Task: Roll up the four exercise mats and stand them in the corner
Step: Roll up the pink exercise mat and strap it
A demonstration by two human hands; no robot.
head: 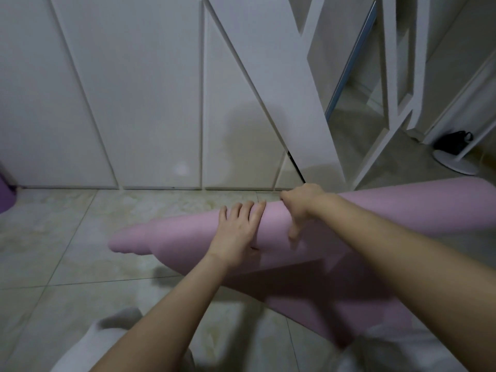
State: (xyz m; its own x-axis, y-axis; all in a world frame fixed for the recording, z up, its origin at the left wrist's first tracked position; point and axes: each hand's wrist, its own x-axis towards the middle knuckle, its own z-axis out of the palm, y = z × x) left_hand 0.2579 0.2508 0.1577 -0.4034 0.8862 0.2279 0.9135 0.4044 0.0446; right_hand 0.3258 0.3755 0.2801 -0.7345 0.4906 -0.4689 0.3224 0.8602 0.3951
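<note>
A pink exercise mat (188, 234) lies across the tiled floor, mostly rolled into a long tube whose inner layers stick out like a cone at its left end. A flat unrolled part of it runs toward me at lower right. My left hand (239, 232) rests flat on top of the roll with straight fingers. Just to its right, my right hand (300, 208) grips the roll, fingers curled over the far side and thumb down the near side. A purple mat (6, 194) shows only as an edge at the far left.
White cabinet panels (134, 103) form the wall right behind the roll. A slanted white frame (295, 89) with glass stands at right. A round white stand base (456, 163) and a black object (453, 142) sit at far right. My knees in pale trousers (112, 331) are at the bottom.
</note>
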